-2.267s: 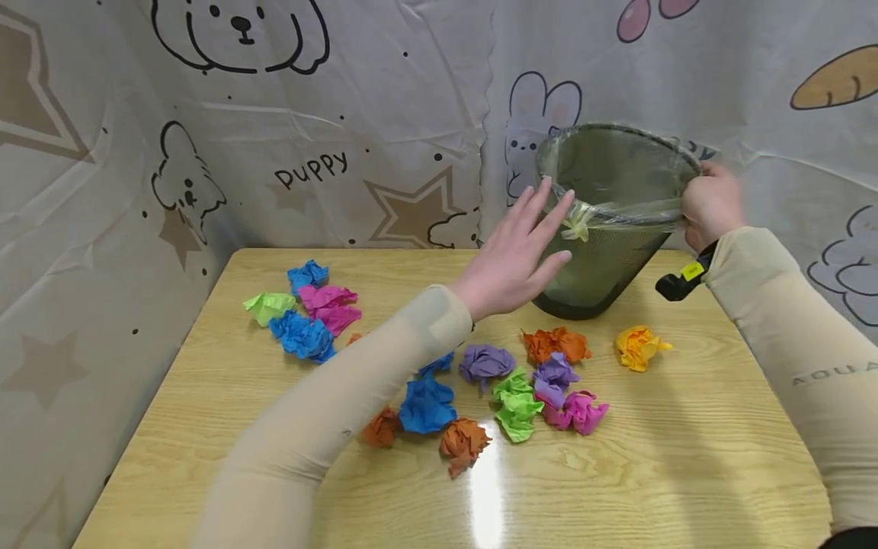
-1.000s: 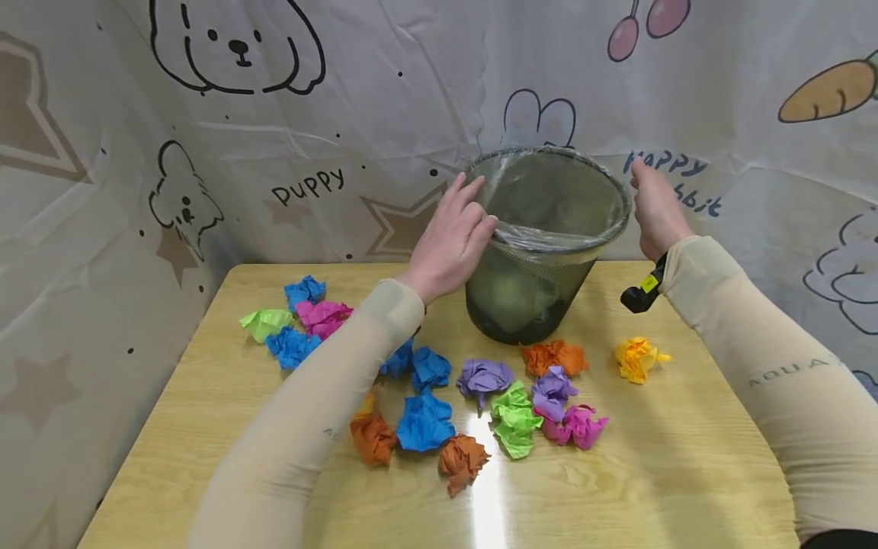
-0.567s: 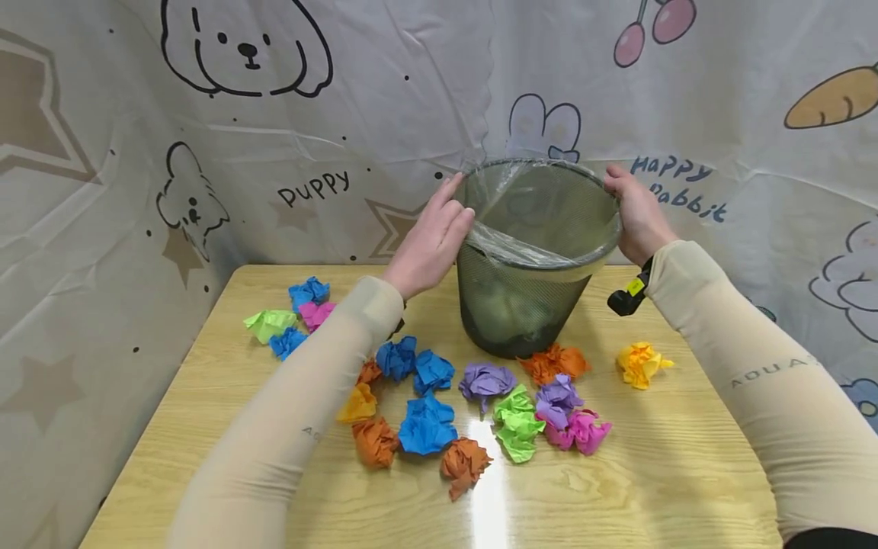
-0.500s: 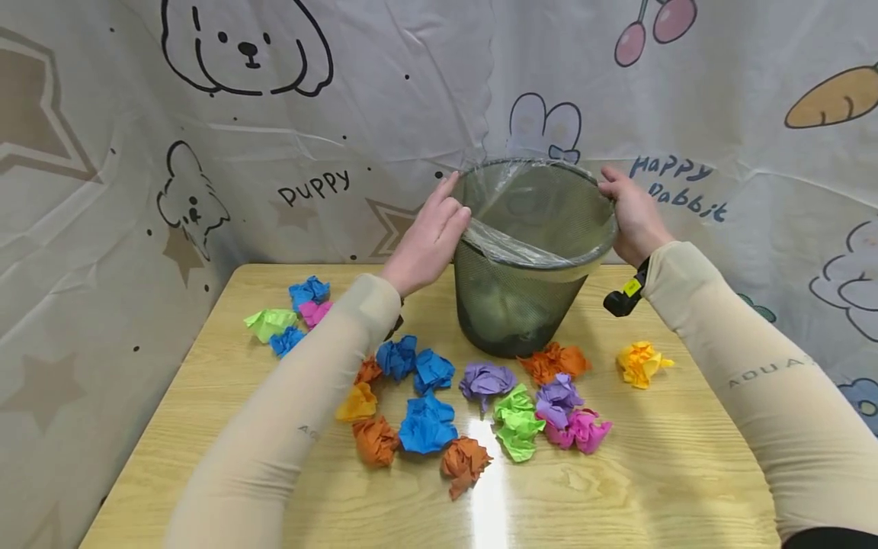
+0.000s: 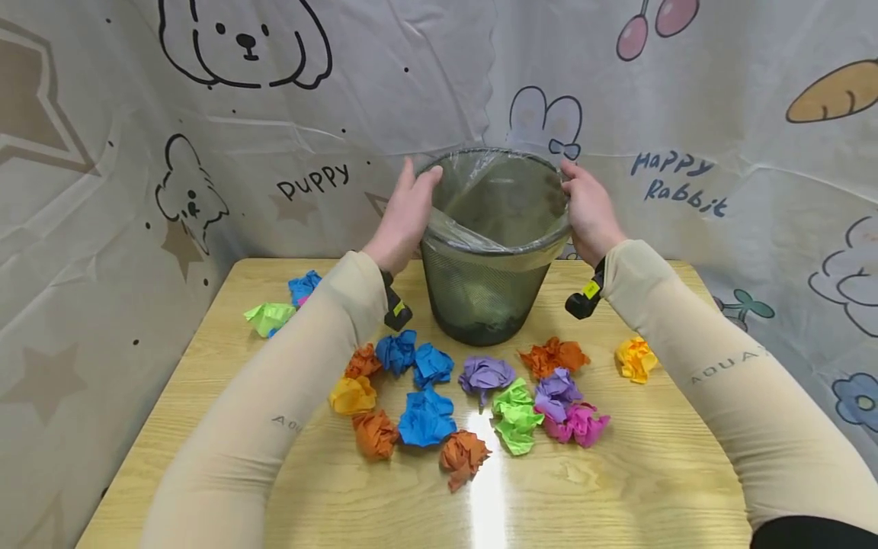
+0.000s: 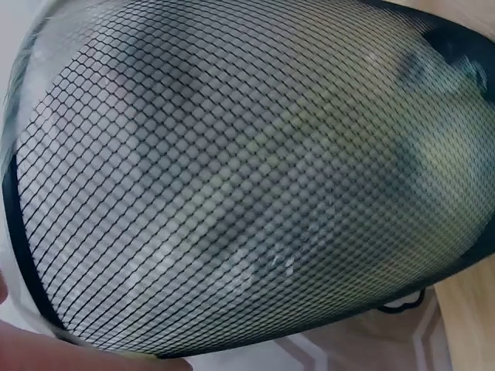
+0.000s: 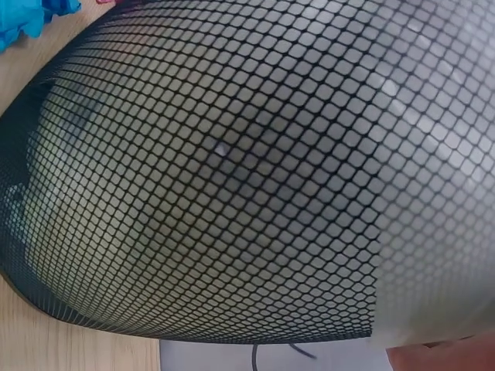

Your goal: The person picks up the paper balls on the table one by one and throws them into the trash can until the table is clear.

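A black mesh wastebasket (image 5: 483, 297) with a clear plastic liner (image 5: 473, 236) folded over its rim stands upright toward the back of the table in the head view. My left hand (image 5: 403, 217) holds the rim on the left, thumb at the edge. On the opposite side my right hand (image 5: 591, 210) grips the rim, its fingertips showing dark through the mesh. Both wrist views are filled by the mesh wall (image 6: 232, 170), with the liner hanging over its top part (image 7: 437, 247). In the left wrist view, fingers (image 6: 85, 352) lie along the rim.
Crumpled paper balls lie in front of the wastebasket, among them a blue one (image 5: 427, 417), a green one (image 5: 516, 415) and a purple one (image 5: 485, 375). A yellow ball (image 5: 636, 359) sits at right. My left sleeve hides part of the left-hand group. A printed curtain (image 5: 411, 91) hangs behind.
The wastebasket has moved left and slightly back, with both hands on its rim. Earlier, the right hand let go of the rim and took hold again. The paper balls stay put.
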{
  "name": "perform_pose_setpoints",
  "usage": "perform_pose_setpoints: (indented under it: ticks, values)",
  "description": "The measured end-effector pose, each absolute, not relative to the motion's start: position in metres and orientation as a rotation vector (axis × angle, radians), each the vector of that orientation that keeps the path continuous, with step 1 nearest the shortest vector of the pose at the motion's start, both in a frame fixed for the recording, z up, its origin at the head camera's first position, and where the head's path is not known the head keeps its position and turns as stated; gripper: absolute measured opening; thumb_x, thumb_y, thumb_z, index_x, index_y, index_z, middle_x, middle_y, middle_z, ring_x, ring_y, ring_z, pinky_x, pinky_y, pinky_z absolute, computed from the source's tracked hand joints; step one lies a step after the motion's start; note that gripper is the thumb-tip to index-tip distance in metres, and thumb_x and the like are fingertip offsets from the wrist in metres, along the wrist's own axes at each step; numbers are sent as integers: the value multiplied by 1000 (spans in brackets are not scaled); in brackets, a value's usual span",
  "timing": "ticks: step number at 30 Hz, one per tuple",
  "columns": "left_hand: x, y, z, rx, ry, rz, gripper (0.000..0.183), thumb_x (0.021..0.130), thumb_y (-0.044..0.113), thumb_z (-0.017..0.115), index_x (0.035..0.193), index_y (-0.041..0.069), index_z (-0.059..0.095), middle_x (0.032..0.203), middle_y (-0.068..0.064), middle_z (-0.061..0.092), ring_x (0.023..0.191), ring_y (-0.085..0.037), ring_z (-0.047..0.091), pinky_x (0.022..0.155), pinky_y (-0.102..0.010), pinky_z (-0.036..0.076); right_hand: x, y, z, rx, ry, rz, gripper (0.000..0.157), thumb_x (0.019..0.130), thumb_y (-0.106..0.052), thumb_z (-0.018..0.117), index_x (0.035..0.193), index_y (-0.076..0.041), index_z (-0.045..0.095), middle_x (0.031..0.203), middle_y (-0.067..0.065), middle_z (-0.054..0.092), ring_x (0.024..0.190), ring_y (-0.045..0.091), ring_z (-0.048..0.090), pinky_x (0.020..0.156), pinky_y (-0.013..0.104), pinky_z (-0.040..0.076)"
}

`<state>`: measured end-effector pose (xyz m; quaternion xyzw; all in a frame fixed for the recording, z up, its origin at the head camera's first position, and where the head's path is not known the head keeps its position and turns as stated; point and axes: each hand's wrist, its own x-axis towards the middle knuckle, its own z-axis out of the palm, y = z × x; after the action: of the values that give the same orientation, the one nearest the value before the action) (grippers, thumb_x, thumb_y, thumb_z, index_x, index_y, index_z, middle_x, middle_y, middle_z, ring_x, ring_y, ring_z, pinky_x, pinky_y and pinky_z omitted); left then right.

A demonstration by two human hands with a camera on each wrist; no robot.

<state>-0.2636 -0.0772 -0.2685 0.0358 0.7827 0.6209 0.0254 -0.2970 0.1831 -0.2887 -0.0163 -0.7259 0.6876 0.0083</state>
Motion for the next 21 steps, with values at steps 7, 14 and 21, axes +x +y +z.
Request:
perform_pose_setpoints:
  ticks: [7, 14, 21]
  values:
    - [-275, -85, -295, 110, 2484, 2010, 77, 107, 61, 30, 164, 30, -11, 170, 13, -9, 153, -5, -2, 123, -30, 4, -301, 171, -289, -66, -2299, 2110, 55, 108, -10, 26, 164, -14, 26, 170, -4, 17, 151, 9, 17, 120, 26, 23]
    - [-285, -93, -314, 237, 2479, 2065, 69, 110, 54, 23, 163, 31, -14, 168, 16, -13, 152, -1, -5, 122, -27, 1, -306, 167, -291, -87, -2243, 2192, 53, 111, -16, 25, 164, -16, 24, 169, -6, 18, 148, 9, 22, 118, 27, 27]
    - [-294, -114, -293, 90, 2181, 2127, 61, 113, 33, 31, 167, 21, 4, 171, 11, 0, 153, -4, 0, 123, -28, 8, -309, 155, -289, -96, -2274, 2133, 54, 110, -14, 25, 164, -16, 24, 169, -6, 19, 150, 8, 18, 119, 25, 23]
